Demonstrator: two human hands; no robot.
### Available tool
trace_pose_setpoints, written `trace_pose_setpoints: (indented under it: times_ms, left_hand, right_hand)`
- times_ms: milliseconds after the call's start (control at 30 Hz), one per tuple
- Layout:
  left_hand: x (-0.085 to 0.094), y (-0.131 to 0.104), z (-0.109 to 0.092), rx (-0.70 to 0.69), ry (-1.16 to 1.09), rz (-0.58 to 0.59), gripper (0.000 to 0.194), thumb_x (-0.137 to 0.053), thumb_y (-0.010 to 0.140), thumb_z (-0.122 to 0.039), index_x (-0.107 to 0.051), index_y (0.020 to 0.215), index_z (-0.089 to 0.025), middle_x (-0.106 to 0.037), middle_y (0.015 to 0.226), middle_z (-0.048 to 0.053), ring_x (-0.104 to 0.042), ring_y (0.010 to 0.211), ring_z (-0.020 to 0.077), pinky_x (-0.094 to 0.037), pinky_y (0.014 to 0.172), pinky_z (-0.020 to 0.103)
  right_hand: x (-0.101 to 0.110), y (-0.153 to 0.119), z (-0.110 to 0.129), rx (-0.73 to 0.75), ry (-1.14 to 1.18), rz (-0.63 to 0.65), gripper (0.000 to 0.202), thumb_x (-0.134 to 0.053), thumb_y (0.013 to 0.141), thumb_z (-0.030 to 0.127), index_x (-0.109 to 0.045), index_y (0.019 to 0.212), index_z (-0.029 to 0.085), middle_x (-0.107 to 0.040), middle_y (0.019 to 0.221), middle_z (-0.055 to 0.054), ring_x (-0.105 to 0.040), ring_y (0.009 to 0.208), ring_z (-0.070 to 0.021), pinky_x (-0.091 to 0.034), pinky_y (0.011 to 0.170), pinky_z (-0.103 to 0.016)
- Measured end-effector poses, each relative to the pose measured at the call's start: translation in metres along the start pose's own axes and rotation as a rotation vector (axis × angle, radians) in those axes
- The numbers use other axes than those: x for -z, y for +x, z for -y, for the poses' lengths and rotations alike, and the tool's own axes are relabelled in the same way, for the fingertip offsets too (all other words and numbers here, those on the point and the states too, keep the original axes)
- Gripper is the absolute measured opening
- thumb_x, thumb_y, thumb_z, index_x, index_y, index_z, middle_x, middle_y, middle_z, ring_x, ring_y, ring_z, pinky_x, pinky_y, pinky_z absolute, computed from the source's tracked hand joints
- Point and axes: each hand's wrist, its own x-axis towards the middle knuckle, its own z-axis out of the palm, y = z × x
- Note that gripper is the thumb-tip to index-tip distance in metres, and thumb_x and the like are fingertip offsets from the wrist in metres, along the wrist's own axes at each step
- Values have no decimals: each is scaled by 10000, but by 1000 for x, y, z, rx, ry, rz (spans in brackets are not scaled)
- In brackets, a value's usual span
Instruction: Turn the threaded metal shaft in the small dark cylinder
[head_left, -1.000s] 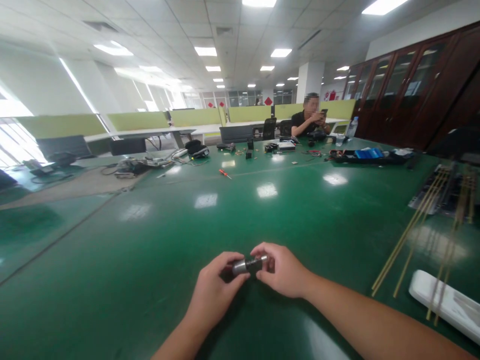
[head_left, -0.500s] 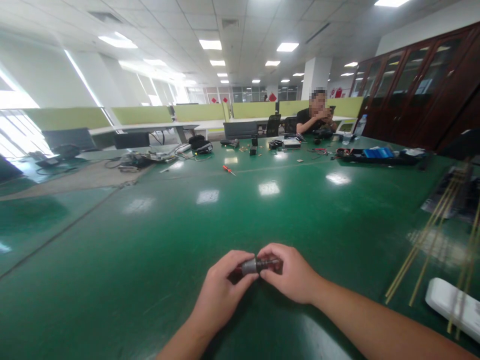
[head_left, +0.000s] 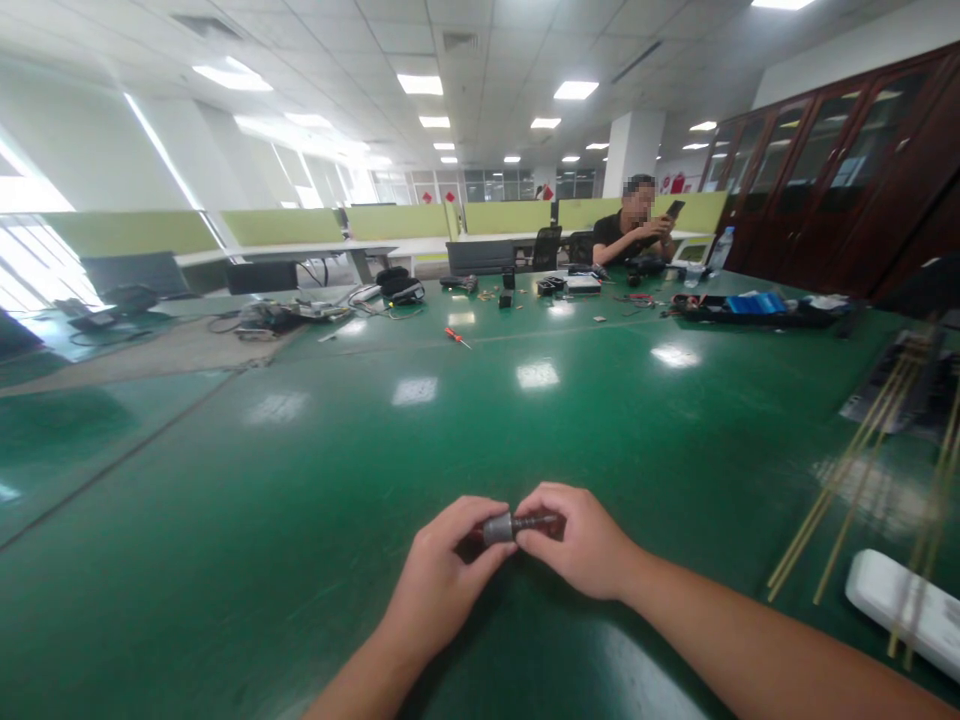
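The green table (head_left: pixel 300 480) filled nearly the whole view, and every place here is given from it. Along its right edge lay thin brass-coloured rods (head_left: pixel 840 490) and, nearer the near-right corner, a flat white device (head_left: pixel 885 600); at its far end a seated person (head_left: pixel 626 235) held up a phone, with a red-handled screwdriver (head_left: pixel 454 338) and scattered small parts lying well short of that end.

Just above the near edge of the table, both forearms came in from below and met at the middle. The left hand (head_left: pixel 442 580) was curled, thumb and forefinger pinched on the grey end of a small metal cylinder (head_left: pixel 514 525). The right hand (head_left: pixel 585 545) closed its fingertips on the darker, thinner end, wrist bent inward, knuckles up. Whether the palms rested on the table could not be told.

The likeliest trouble, as I judged it, was the small part slipping out of so light a fingertip grip: the tabletop looked slick and glossy, so a dropped round piece could roll away toward the rods. If the two ends were threaded together, a skewed twist could bind them.
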Motion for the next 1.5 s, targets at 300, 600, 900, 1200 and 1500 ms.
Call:
trace_pose_setpoints:
  times_ms: [300, 600, 900, 1200, 1500]
  left_hand:
    - [1, 1, 1, 7, 15, 5, 196, -703, 837, -262, -706, 1033, -251, -703, 1005, 36, -662, 913, 192, -551, 797, 279]
    - [0, 0, -1, 1, 11, -2, 198, -705, 839, -261, -703, 1037, -259, -699, 1005, 27, -660, 905, 181, -552, 785, 266]
    - [0, -1, -1, 3, 11, -17, 208, -710, 837, -246, -704, 1044, -256, -694, 1010, 30, -655, 911, 181, -552, 780, 263]
    - [0, -2, 1, -3, 9, -32, 223, -715, 842, -224, -697, 1058, -277, -685, 1018, 10, -647, 920, 161, -537, 791, 241]
    - [1, -3, 4, -11, 3, -46, 248, -720, 842, -225, -691, 1077, -300, -682, 1033, -6, -644, 904, 148, -531, 783, 229]
  right_hand:
    - [1, 2, 1, 16, -39, 13, 80, -701, 835, 229, -771, 840, 191, -698, 807, -30, -634, 758, -168, -445, 685, -280]
    - [2, 2, 2, 14, -52, 14, 84, -702, 837, 231, -777, 846, 193, -703, 804, -33, -634, 752, -171, -442, 686, -284]
    - [2, 2, 3, 1, -38, 12, 84, -704, 835, 231, -775, 837, 187, -693, 786, -30, -622, 733, -165, -433, 662, -276]
    - [4, 2, 7, 1, -38, 9, 86, -696, 837, 213, -773, 831, 177, -700, 796, -32, -625, 741, -162, -435, 680, -273]
    - [3, 2, 7, -12, -38, -6, 91, -685, 839, 207, -768, 822, 172, -693, 787, -24, -618, 735, -152, -431, 670, -258]
